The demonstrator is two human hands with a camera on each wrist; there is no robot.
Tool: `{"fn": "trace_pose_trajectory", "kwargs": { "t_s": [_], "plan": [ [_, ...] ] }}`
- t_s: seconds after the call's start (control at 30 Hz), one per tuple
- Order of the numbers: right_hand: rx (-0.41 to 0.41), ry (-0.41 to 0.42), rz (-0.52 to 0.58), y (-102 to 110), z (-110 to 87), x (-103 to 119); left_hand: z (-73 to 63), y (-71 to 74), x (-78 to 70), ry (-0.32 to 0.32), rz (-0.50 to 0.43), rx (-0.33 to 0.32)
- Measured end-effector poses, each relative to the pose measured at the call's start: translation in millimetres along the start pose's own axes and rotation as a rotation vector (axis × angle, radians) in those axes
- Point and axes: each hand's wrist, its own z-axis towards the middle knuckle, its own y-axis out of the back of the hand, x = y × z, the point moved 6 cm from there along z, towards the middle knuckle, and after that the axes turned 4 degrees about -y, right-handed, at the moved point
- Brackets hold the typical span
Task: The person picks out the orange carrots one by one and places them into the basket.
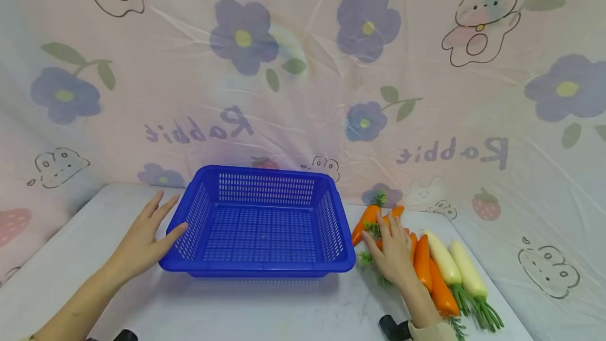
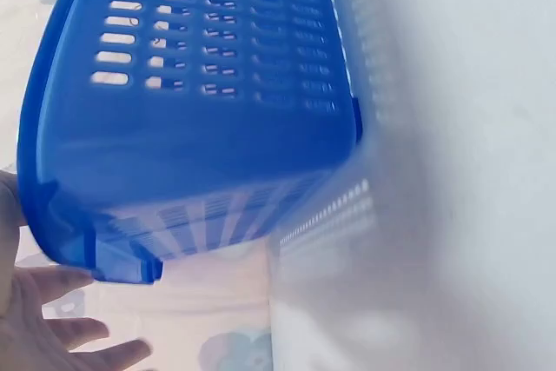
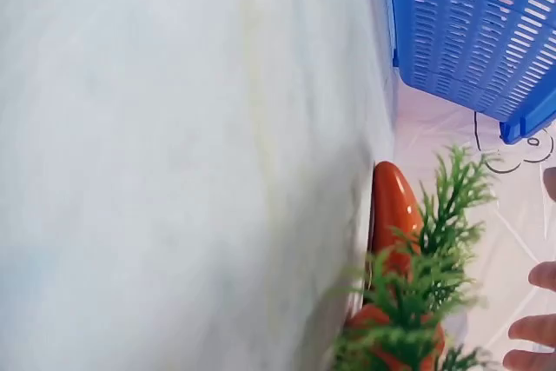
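Rabbit-print cloth behind white worktop; blue basket mid-worktop, carrots + pale radishes to its R. L hand, fingers spread, at basket's L rim; R hand loose-fingered by carrots, nothing gripped w/ either.

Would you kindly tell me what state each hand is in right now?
Left hand: open, by the basket.
Right hand: open, above the carrots.

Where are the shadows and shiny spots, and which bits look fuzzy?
Head view: a soft shadow lies on the white table in front of the blue basket; left wrist view: a grey shadow beside it; right wrist view: a bright glint on an orange carrot, and the table looks fuzzy.
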Motion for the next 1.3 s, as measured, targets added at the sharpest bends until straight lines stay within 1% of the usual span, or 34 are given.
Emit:
{"fn": "trace_pose_trajectory", "kwargs": {
  "t_s": [0.07,0.13,0.37,0.53,0.63,0.77,0.83,0.97,1.07,1.17,1.3],
  "plan": [
    [-0.009,0.0,0.01,-1,-0.5,1,2.3,-4.9,-0.1,0.011,-0.01,0.034],
    [-0.019,0.0,0.031,-2,-0.7,2,4.7,-8.7,-0.9,0.015,-0.018,0.05],
    [-0.029,-0.013,0.064,-4,1.5,4,11.9,-15.7,-2.9,-0.014,-0.064,0.054],
    [0.004,-0.038,0.1,-6,4.7,3,12.6,-19.4,0.3,-0.003,-0.066,0.065],
    [0.043,-0.068,0.156,-8,8.5,3,12.4,-20.0,4.6,0.0,-0.073,0.064],
    [0.093,-0.141,0.253,-12,16.0,2,13.6,-20.0,11.1,-0.004,-0.105,0.059],
    [0.101,-0.176,0.281,-13,20.5,1,14.6,-19.5,14.1,-0.005,-0.121,0.049],
    [0.096,-0.219,0.301,-18,31.5,-2,14.2,-18.7,17.5,0.001,-0.134,0.039],
    [0.092,-0.252,0.316,-22,39.3,-6,12.2,-19.8,18.4,0.012,-0.136,0.048],
    [0.084,-0.279,0.333,-24,44.7,-10,11.3,-21.3,17.3,0.027,-0.151,0.059],
    [0.041,-0.288,0.342,-25,49.9,-15,12.0,-23.3,13.5,0.04,-0.179,0.065]
  ]
}}
